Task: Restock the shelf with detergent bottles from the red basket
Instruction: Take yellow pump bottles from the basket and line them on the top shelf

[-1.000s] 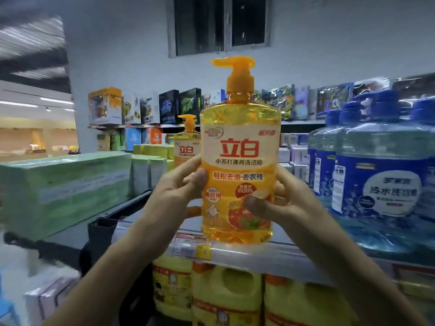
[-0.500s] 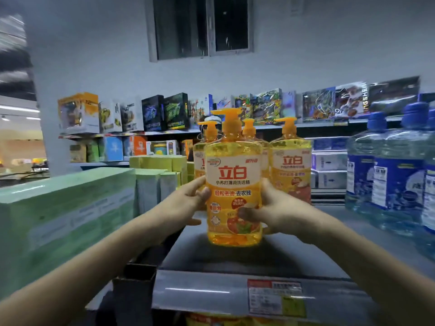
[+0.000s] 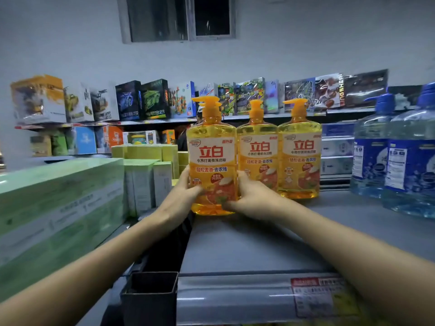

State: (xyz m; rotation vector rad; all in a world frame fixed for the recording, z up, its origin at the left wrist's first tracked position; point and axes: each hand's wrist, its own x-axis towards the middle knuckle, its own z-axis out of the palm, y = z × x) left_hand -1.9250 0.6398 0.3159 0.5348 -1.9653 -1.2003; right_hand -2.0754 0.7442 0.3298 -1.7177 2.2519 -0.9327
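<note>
- Gripping the orange detergent bottle (image 3: 211, 161) low on its body, the left hand (image 3: 186, 196) curls round its 9 o'clock side and the right hand (image 3: 249, 198) round its 3 o'clock side, with both thumbs on the front label.
- That bottle stands upright, pump on top and label toward the camera, at the 9 o'clock end of the grey shelf (image 3: 259, 245). Its base is down at the shelf deck, but I cannot tell whether it fully rests there.
- At its 3 o'clock a second matching bottle (image 3: 257, 156) stands just beside it. A third bottle (image 3: 300, 158) touches that one on its 3 o'clock side, making one row.
- Blue-capped bottles (image 3: 409, 165) of clear liquid stand at the far 3 o'clock end of the same shelf, well apart from the orange row.
- Pale green cartons (image 3: 58, 203) are stacked at 9 o'clock of the hands.
- A red-and-white price label (image 3: 315, 300) sits on the shelf's front rail at 5 o'clock.
- A black square post (image 3: 150, 295) stands at 7 o'clock, just beside the rail's end.
- Toy boxes (image 3: 141, 100) line a far shelf at 12 o'clock, below a dark window (image 3: 179, 17).
</note>
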